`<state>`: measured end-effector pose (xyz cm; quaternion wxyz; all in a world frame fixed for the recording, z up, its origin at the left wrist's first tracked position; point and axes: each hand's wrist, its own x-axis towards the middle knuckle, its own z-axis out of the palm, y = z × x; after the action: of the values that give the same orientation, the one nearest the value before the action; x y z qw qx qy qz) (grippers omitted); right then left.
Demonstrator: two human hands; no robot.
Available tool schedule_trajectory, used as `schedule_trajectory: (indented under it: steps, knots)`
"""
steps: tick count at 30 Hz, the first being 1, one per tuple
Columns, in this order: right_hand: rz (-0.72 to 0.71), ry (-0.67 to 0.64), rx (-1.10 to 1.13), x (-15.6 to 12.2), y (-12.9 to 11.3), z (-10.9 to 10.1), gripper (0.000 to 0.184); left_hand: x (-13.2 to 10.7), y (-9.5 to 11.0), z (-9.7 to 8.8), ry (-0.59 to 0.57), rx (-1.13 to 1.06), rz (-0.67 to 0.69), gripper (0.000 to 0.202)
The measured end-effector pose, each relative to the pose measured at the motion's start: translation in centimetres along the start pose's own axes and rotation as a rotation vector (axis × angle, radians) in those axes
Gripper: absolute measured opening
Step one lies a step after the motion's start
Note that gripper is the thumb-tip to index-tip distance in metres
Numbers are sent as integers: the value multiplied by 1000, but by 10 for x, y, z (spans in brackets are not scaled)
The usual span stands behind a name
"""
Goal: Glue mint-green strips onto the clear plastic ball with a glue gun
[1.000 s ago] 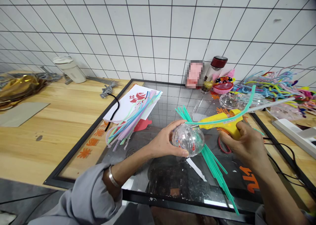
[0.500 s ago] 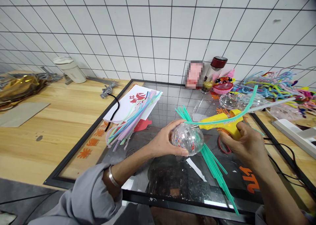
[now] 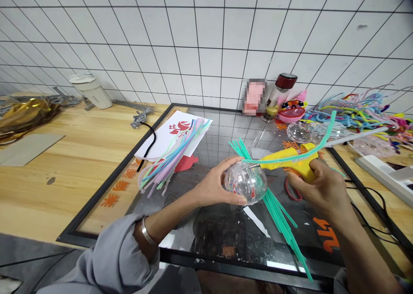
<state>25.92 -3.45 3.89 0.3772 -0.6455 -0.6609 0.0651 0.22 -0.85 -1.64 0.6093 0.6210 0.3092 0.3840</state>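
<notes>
Hands at work over a glass-topped craft board. The left hand is closed around a clear plastic ball flecked inside with red and blue bits, thumb on top and fingers beneath, holding it just above the glass. The right hand is wrapped around the grip of a yellow glue gun, whose metal nozzle touches the ball's right side. 1 green pipe cleaner lies along the top of the gun, its near end on the ball under the thumb and its far end curving up and away.

As far as can be judged, the gluing of this stem to the ball is under way: nozzle and stem meet at the ball, but no glue bead can be made out, and no other stem is fixed to it.

Beneath the hands, a bundle of green stems lies fanned on the glass. To the left, pastel stems rest across a white sheet. Behind the gun sit clear half-shells, a red-lidded jar and a tangle of coloured pipe cleaners. The board's black frame rests on a wooden table.
</notes>
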Motion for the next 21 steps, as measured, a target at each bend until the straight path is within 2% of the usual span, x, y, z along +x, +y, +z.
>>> schedule_trajectory:
  steps: [21]
  knots:
    - [-10,13,-20,1,-5,-1,34,0,-2,-1,3,2,0,105]
